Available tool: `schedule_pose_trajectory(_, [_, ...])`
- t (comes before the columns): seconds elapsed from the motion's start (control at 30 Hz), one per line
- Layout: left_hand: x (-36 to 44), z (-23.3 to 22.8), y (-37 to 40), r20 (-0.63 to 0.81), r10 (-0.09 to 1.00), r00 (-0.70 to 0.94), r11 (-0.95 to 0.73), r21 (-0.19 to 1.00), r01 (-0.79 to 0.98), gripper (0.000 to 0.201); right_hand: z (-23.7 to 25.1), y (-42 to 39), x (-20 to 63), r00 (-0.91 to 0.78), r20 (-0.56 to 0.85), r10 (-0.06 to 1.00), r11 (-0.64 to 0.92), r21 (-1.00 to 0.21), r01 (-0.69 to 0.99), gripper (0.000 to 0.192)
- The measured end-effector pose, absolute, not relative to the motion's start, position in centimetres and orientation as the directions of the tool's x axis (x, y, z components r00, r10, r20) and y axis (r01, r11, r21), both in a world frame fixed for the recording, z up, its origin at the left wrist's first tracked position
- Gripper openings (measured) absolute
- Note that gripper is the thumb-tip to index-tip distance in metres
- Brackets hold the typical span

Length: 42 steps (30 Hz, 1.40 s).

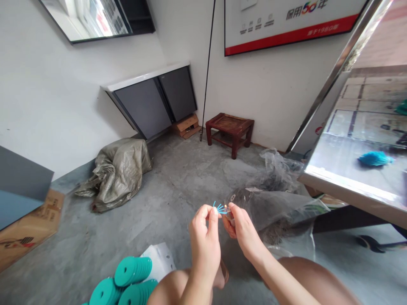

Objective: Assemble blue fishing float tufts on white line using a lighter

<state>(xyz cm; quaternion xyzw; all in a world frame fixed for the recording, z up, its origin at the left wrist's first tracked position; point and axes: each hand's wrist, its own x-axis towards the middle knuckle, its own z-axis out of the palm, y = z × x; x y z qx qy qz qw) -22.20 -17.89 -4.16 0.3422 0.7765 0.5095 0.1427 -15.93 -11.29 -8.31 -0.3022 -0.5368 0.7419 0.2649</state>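
My left hand [205, 226] is closed in a pinch on several thin blue strings [219, 208], whose ends fan out beyond the fingertips toward the right. My right hand [241, 226] is wrapped around a lighter [229, 213], largely hidden by the fingers, with the thumb on top. A small flame [225, 206] burns at the lighter's tip, right beside the string ends. Both hands are held close together in front of my knees, above the floor. On the table to the right lies a bundle of blue string [375, 159].
Teal spools [127, 271] are stacked at lower left beside a white sheet [160, 256]. Clear plastic bags [286, 207] lie right of my hands, against the table [349, 184]. A wooden stool [230, 123], a grey-green sack [122, 169] and cardboard boxes [47, 220] stand farther off.
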Motion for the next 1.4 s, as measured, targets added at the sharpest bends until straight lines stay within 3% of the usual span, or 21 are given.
schedule_pose_trajectory(1.4, [-23.9,-4.1,-18.7,-0.069,0.829,-0.555,0.177,0.974,0.144,0.031,-8.1,-11.0,-15.8,-0.696,-0.163,0.7,-0.279,-0.959,-0.056,0.047])
